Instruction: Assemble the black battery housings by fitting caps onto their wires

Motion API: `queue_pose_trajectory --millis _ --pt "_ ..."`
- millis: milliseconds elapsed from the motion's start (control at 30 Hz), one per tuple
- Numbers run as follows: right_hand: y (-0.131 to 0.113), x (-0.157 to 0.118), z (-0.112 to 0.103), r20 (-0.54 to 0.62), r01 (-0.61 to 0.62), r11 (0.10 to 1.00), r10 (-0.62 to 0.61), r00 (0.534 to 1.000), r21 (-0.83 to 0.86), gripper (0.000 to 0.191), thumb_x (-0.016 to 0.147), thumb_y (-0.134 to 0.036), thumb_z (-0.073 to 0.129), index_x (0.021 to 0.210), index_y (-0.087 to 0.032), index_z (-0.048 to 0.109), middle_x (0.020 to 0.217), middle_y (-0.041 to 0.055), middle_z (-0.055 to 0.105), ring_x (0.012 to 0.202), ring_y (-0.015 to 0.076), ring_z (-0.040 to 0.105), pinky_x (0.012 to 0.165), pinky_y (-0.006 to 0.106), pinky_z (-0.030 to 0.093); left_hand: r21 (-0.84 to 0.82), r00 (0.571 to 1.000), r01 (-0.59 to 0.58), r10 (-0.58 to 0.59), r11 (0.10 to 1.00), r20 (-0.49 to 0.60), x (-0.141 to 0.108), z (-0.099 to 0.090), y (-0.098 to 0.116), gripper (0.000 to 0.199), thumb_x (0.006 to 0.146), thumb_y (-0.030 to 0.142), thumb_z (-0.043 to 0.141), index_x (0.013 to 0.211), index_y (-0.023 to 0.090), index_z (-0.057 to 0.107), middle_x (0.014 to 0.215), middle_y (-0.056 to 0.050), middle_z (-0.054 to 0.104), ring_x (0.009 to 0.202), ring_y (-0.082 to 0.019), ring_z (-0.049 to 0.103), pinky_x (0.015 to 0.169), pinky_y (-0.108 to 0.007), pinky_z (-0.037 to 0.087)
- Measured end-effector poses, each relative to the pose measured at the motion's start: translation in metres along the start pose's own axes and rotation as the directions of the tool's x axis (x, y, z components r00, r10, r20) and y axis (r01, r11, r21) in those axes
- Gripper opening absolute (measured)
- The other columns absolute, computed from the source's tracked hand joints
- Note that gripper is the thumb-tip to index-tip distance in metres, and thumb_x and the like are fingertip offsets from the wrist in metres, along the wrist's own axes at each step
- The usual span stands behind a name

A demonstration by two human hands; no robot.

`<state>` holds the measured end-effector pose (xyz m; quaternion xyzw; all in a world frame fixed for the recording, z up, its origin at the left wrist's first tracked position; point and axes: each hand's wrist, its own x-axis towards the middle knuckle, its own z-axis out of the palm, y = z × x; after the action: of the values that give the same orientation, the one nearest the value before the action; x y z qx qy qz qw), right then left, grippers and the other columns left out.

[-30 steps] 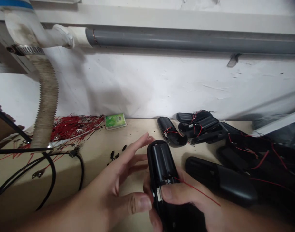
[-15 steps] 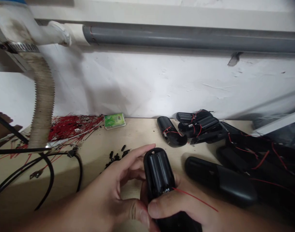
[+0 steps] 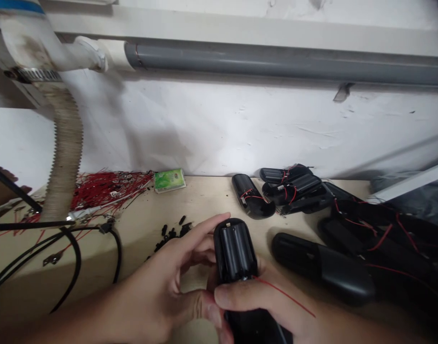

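Both hands (image 3: 169,286) (image 3: 272,296) grip the black casing (image 3: 236,253), right thumb (image 3: 233,297) shifted to its left edge.

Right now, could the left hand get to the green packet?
Probably yes: the packet lies uncovered on the table, with only small black bits near the way, though the left hand is busy at the casing.

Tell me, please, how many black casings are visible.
5 at least: the held casing, the front-right casing, the lone casing near the wall, a rear casing and a nearer casing in the adjacent pile. Others overlap; some may be hidden.
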<state>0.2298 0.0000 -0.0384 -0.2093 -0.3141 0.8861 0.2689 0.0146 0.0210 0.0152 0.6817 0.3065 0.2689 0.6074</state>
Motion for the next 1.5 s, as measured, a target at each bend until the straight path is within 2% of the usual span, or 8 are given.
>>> queue_pose_trajectory --millis 200,333,500,633,733,867,1100,1500 --pt "-0.007 0.005 -0.003 -0.213 0.084 0.996 -0.075 0.974 0.035 0.044 0.091 -0.056 0.075 0.1 -0.013 0.082 0.083 0.0081 0.078 0.074 0.0167 0.072 0.078 0.029 0.053 -0.273 0.995 -0.085 0.098 0.958 0.032 0.008 0.006 -0.002 0.065 0.11 0.022 0.059 0.161 0.059 0.041 0.156 -0.005 0.062 0.085 -0.008 0.074 0.087 -0.029 0.064" --pt "-0.012 0.002 0.004 -0.245 0.1 0.994 -0.085 0.966 0.049 0.048 0.083 -0.06 0.082 0.1 -0.015 0.082 0.085 0.0081 0.08 0.075 0.019 0.075 0.077 0.03 0.053 -0.257 0.999 -0.048 0.051 0.965 0.005 0.005 0.006 0.0 0.06 0.109 0.024 0.063 0.159 0.054 0.049 0.144 -0.003 0.068 0.085 -0.008 0.071 0.093 -0.029 0.06" --pt "-0.011 0.001 0.012 -0.339 0.129 0.992 -0.118 0.933 0.01 0.057 0.08 -0.068 0.081 0.096 -0.014 0.084 0.087 0.0098 0.08 0.078 0.0216 0.075 0.078 0.033 0.055 -0.123 0.999 0.011 -0.018 0.992 -0.051 0.006 0.007 0.007 0.044 0.106 0.025 0.068 0.145 0.045 0.069 0.104 0.001 0.077 0.079 -0.009 0.065 0.085 -0.023 0.057" --pt "-0.012 0.003 0.017 -0.371 0.224 0.975 -0.212 0.904 -0.01 0.058 0.08 -0.069 0.083 0.111 -0.02 0.081 0.101 0.0058 0.08 0.096 0.0218 0.075 0.093 0.035 0.057 0.041 0.991 0.017 -0.011 0.999 -0.13 0.006 0.011 0.013 0.03 0.104 0.029 0.07 0.13 0.041 0.08 0.12 0.001 0.079 0.091 -0.011 0.07 0.095 -0.023 0.058" --pt "-0.01 0.007 0.016 -0.395 0.361 0.926 -0.375 0.838 -0.114 0.053 0.088 -0.06 0.083 0.129 -0.028 0.07 0.125 0.0022 0.076 0.124 0.0206 0.069 0.11 0.033 0.052 0.074 0.975 0.054 -0.037 0.996 -0.219 0.005 0.011 0.013 0.03 0.104 0.034 0.071 0.132 0.043 0.078 0.127 0.003 0.081 0.108 -0.013 0.074 0.101 -0.02 0.057" --pt "-0.007 0.011 0.015 -0.427 0.445 0.845 -0.534 0.73 -0.297 0.053 0.09 -0.052 0.086 0.131 -0.032 0.058 0.125 -0.0002 0.074 0.12 0.0186 0.069 0.105 0.032 0.056 0.006 0.953 0.107 -0.101 0.994 -0.285 0.007 0.008 0.009 0.029 0.103 0.04 0.072 0.131 0.043 0.078 0.124 0.004 0.083 0.111 -0.014 0.077 0.096 -0.018 0.06" --pt "-0.005 0.012 0.015 -0.413 0.46 0.855 -0.519 0.749 -0.241 0.061 0.089 -0.037 0.088 0.137 -0.033 0.05 0.123 -0.0006 0.073 0.115 0.0138 0.069 0.1 0.024 0.057 0.072 0.944 0.096 -0.068 0.993 -0.322 0.012 0.006 0.004 0.031 0.102 0.038 0.074 0.132 0.044 0.078 0.131 0.004 0.082 0.118 -0.015 0.077 0.106 -0.022 0.059" --pt "0.003 0.015 0.013 -0.335 0.496 0.792 -0.604 0.723 -0.357 0.042 0.089 -0.011 0.073 0.12 -0.028 0.05 0.098 -0.006 0.061 0.086 0.0103 0.062 0.08 0.024 0.057 0.301 0.982 -0.007 0.063 0.954 -0.177 0.003 0.006 0.001 0.03 0.106 0.028 0.067 0.128 0.043 0.081 0.104 0.0 0.077 0.095 -0.011 0.072 0.083 -0.016 0.056"
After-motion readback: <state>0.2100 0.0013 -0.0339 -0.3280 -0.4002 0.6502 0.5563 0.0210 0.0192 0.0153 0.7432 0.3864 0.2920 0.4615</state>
